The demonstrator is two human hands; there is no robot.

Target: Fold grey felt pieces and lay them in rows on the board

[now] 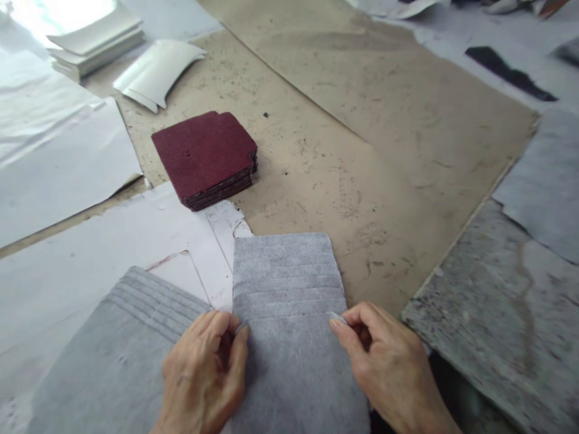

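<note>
A grey felt-like sheet [298,361] with several crosswise creases lies in front of me, its far end reaching over the brown and white paper. My left hand [203,367] pinches its left edge between thumb and fingers. On the opposite edge, my right hand [384,361] pinches a small turned-up bit of the same sheet. A second grey sheet [104,349], with several parallel ridges near its far end, lies to the left, partly covered by my left hand. The near end of the pinched sheet runs out of view.
Beyond the sheet sits a stack of dark red ribbed pieces [203,157]. Cream pieces [158,69] and a taller cream stack [97,39] are at the far left. A speckled stone slab [488,307] borders the right, and a black scrap [511,72] lies far right.
</note>
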